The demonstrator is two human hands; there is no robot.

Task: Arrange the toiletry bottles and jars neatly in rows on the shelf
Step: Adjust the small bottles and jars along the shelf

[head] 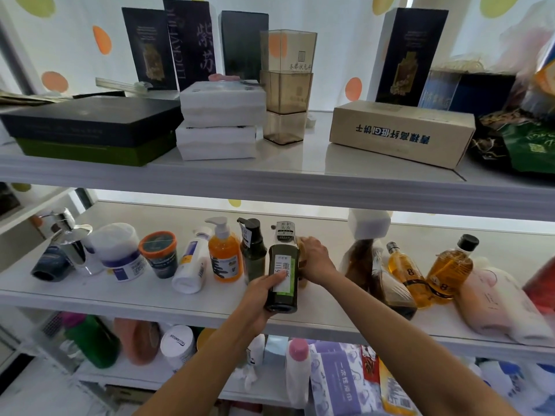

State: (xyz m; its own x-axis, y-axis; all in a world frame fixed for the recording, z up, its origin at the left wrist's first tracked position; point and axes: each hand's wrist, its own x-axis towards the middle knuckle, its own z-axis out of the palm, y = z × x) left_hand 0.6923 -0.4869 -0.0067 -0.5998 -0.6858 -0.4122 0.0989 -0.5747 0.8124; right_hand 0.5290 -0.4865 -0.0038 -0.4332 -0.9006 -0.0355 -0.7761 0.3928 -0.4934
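Looking through the head view, the step in hand appears to be seating a dark green bottle (pixel 281 277) into the front row on the middle shelf (pixel 120 295). The left hand (pixel 262 291) grips this bottle low on its body, fingers wrapped round it and the thumb across the white label. It is tilted, with its base towards the camera, to the right of the orange pump bottle (pixel 224 261) and nearer the shelf's front edge.

Farther right of the orange pump bottle, just past the held one, the right hand (pixel 315 259) curls its fingers over a tan item (pixel 301 244). Most of that item is hidden, so what it is cannot be told.

Immediately right of the orange pump bottle stands a dark pump bottle (pixel 252 250). To its left a white tube (pixel 192 265) leans, then an orange-lidded jar (pixel 159 253) and a white tub (pixel 120 250), all somewhat askew. Well to its right, two amber bottles (pixel 447 271) lean unevenly.

The next move probably calls for righting the green bottle, setting it flat just beside the dark pump bottle, label forward, and then straightening the leaning neighbours.
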